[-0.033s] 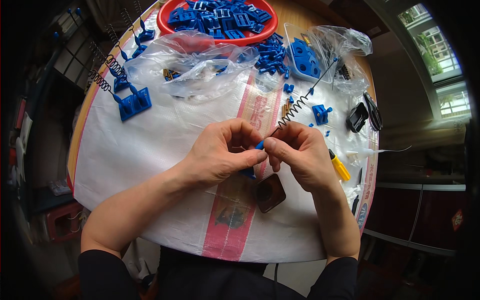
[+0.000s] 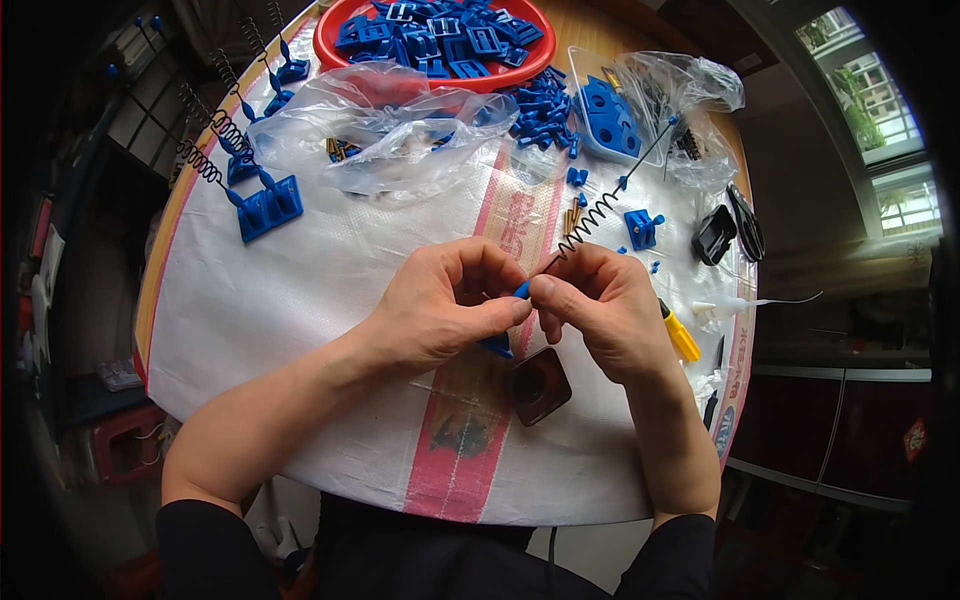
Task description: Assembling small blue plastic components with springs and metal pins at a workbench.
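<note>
My left hand (image 2: 445,300) pinches a small blue plastic piece (image 2: 522,289) between thumb and fingers. Close beside it, my right hand (image 2: 600,305) is closed on the lower end of a black coiled spring wire (image 2: 590,222), at the blue piece. The wire slants up to the right and carries small blue parts toward its tip. Below my left fingers a blue plastic part (image 2: 498,345) shows; whether it is held or lies on the table is hidden. Under my hands rests a dark, square object with rounded corners (image 2: 541,387).
A red basin (image 2: 330,60) of blue plates stands at the back, beside loose blue pieces (image 2: 543,112) and a clear tub (image 2: 655,150). Plastic bags (image 2: 400,150) lie nearby. Blue bases with springs (image 2: 270,208) line the left edge; a yellow-handled tool (image 2: 682,336) lies right.
</note>
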Demonstrator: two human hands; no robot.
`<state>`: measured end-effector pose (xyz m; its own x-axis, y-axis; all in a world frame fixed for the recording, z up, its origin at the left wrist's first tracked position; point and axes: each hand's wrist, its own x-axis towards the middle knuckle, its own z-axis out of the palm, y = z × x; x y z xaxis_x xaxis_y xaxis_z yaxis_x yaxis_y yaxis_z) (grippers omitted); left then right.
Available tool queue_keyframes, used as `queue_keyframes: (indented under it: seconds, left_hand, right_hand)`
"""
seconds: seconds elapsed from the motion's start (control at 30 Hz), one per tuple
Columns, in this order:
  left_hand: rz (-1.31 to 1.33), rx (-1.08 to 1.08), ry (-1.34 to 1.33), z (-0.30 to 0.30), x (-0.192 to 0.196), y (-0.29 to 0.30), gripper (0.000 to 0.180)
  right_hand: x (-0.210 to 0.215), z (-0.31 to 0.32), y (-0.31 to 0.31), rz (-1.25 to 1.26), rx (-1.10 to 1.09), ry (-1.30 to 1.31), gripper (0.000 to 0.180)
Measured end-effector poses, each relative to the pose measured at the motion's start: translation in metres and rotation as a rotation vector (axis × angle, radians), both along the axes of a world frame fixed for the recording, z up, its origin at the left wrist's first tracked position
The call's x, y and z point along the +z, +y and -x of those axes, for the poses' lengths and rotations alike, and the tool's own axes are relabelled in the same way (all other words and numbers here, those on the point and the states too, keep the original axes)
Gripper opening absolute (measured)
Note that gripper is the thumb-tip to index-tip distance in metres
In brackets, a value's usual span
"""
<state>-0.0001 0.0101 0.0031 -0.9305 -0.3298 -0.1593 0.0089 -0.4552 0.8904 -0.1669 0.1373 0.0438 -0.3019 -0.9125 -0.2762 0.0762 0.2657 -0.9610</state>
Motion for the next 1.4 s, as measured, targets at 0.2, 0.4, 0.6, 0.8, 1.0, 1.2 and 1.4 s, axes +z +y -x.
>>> queue_keyframes:
  seconds: [0.2,0.4,0.6,0.8,1.0,1.2,1.4]
  left_hand:
    - [-0.122,-0.008,0.032,-0.001,0.001,-0.004,0.026]
    - [-0.14,0.007,0.032,-0.001,0.001,-0.004,0.025]
    - [-0.169,0.01,0.039,-0.001,0.002,-0.004,0.024]
    - [-0.18,0.011,0.031,-0.001,0.003,-0.004,0.022]
    - [-0.116,0.028,-0.013,0.0,0.002,-0.001,0.02]
    - [-0.088,0.04,-0.023,0.0,0.001,-0.001,0.018]
    - [-0.113,0.037,0.005,0.0,0.0,-0.001,0.018]
  right_hand:
    - [0.0,0.003,0.001,0.073,0.01,-0.089,0.02]
    - [-0.006,0.003,0.001,0.125,0.016,-0.075,0.017]
    - [-0.003,0.001,0.001,0.107,0.018,-0.102,0.015]
    - [-0.003,-0.002,0.001,0.074,-0.007,-0.027,0.015]
    - [-0.002,-0.003,0.001,0.027,-0.019,0.011,0.015]
    - [-0.002,-0.006,0.0,0.015,-0.039,0.014,0.014]
    - [-0.005,-0.002,0.001,0.037,-0.045,-0.056,0.015]
